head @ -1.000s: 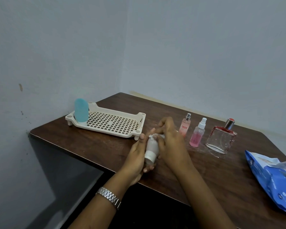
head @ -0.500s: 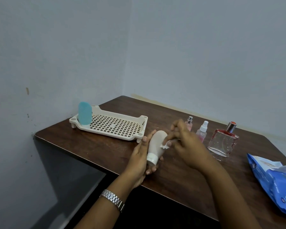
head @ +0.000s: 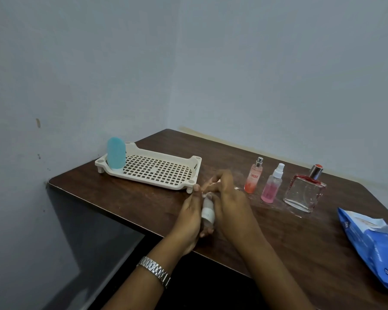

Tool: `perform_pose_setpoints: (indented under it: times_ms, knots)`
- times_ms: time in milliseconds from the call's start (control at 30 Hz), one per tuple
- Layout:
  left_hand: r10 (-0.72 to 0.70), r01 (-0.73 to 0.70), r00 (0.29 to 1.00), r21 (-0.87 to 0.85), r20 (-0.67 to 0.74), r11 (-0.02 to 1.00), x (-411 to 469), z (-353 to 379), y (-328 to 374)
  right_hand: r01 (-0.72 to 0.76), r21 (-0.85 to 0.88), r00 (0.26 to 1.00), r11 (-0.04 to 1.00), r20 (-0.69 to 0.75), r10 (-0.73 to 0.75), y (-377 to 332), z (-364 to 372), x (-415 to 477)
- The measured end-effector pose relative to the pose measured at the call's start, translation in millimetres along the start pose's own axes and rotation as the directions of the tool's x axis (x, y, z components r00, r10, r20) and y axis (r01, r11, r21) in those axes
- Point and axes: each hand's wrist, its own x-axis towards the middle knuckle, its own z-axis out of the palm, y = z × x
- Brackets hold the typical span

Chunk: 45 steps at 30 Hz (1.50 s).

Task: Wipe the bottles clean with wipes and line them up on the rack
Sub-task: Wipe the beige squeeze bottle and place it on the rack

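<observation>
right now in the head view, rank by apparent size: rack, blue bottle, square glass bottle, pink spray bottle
rack
square glass bottle
then blue bottle and pink spray bottle, too alike to rank

Single view, head-worn: we look forward and down across the table [head: 311, 242] from its near edge, facing the corner where two walls [head: 278, 63] meet. We are close: left hand [head: 189, 218] and right hand [head: 231, 206] sit mid-frame, the table filling the lower half.

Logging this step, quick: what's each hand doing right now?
Left hand: holding the white bottle.
Right hand: curled round a wipe, against that bottle's upper end.
</observation>
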Motion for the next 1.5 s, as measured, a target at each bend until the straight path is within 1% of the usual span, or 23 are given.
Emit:
perform_pose_setpoints:
  times_ms: [133, 200, 267, 367, 400, 433, 467, 533, 600, 667, 800, 867, 933, 1033, 1067, 1100, 1133, 1167, 1200, 1233, 1300, 1400, 1500]
  knots:
    - [0.038, -0.038, 0.998, 0.006, 0.045, 0.999, -2, 0, -1, -0.009, 0.042, 0.998, 0.999, 0.066, 0.006, -1, -1, -10]
    - [0.043, -0.044, 0.997, 0.003, 0.056, 0.999, -3, 1, -1, -0.043, 0.068, 0.995, 0.997, 0.094, 0.037, 1, -7, -10]
    - [0.042, -0.042, 0.998, -0.008, 0.055, 0.999, -2, 1, 0, -0.115, 0.133, 0.981, 0.984, 0.170, 0.092, 4, -18, -5]
    - [0.041, -0.038, 0.997, -0.048, 0.063, 0.998, -2, 0, 2, -0.252, 0.245, 0.927, 0.936, 0.339, 0.161, 9, -43, 5]
    - [0.039, -0.036, 0.997, -0.056, 0.063, 0.998, -1, -1, 3, -0.275, 0.260, 0.923, 0.926, 0.341, 0.178, 12, -50, 8]
    - [0.035, -0.031, 0.997, -0.059, 0.064, 0.998, -1, -1, 4, -0.285, 0.260, 0.931, 0.923, 0.307, 0.200, 15, -54, 11]
    - [0.030, -0.026, 0.997, -0.056, 0.067, 0.998, -1, -2, 4, -0.289, 0.252, 0.943, 0.924, 0.241, 0.229, 20, -56, 14]
    - [0.024, -0.020, 0.997, -0.042, 0.073, 0.999, 1, -2, 4, -0.291, 0.220, 0.957, 0.931, 0.075, 0.281, 27, -52, 18]
    - [0.020, -0.017, 0.997, -0.039, 0.076, 0.999, 1, -2, 3, -0.281, 0.196, 0.953, 0.939, -0.058, 0.298, 30, -40, 21]
    - [0.022, -0.018, 0.997, -0.048, 0.077, 0.999, 1, -2, 3, -0.261, 0.179, 0.949, 0.949, -0.131, 0.286, 33, -24, 17]
    - [0.012, -0.008, 0.997, -0.050, 0.075, 0.999, 1, -1, 3, -0.200, 0.094, 0.946, 0.975, -0.242, 0.217, 34, 2, -3]
    - [0.013, -0.009, 0.998, -0.063, 0.064, 0.998, 0, -1, 3, -0.185, 0.072, 0.944, 0.980, -0.264, 0.197, 31, 7, -15]
    - [0.011, -0.007, 0.998, -0.064, 0.059, 0.998, 0, -2, 2, -0.176, 0.073, 0.948, 0.982, -0.257, 0.189, 23, 9, -25]
    - [0.017, -0.014, 0.999, -0.058, 0.048, 0.998, 0, -3, 3, -0.193, 0.180, 0.956, 0.964, -0.189, 0.227, 13, 4, -33]
    - [0.023, -0.020, 0.999, -0.062, 0.047, 0.998, 0, -4, 2, -0.216, 0.258, 0.957, 0.942, -0.135, 0.257, 12, -2, -32]
    - [0.027, -0.024, 0.998, -0.069, 0.049, 0.997, 0, -4, 3, -0.249, 0.369, 0.954, 0.895, -0.064, 0.292, 11, -9, -28]
    - [0.028, -0.024, 0.998, -0.078, 0.055, 0.997, 0, -4, 4, -0.282, 0.500, 0.947, 0.818, 0.008, 0.322, 11, -16, -24]
    - [0.027, -0.021, 0.997, -0.086, 0.067, 0.996, 0, -4, 5, -0.314, 0.588, 0.934, 0.745, 0.050, 0.354, 15, -23, -20]
    - [0.028, -0.020, 0.996, -0.090, 0.082, 0.996, 0, -3, 5, -0.322, 0.624, 0.923, 0.712, 0.037, 0.384, 21, -28, -13]
    - [0.028, -0.020, 0.995, -0.091, 0.095, 0.996, 0, -4, 5, -0.316, 0.603, 0.913, 0.732, -0.017, 0.408, 27, -32, -7]
    - [0.022, -0.013, 0.994, -0.084, 0.111, 0.996, 1, -4, 5, -0.305, 0.505, 0.894, 0.808, -0.140, 0.425, 38, -31, 2]
    - [0.016, -0.007, 0.992, -0.074, 0.122, 0.997, 1, -5, 6, -0.273, 0.430, 0.895, 0.861, -0.214, 0.391, 42, -15, 6]
    - [0.007, 0.004, 0.994, -0.101, 0.107, 0.995, 2, -4, 6, -0.223, 0.344, 0.896, 0.912, -0.296, 0.331, 39, 3, -1]
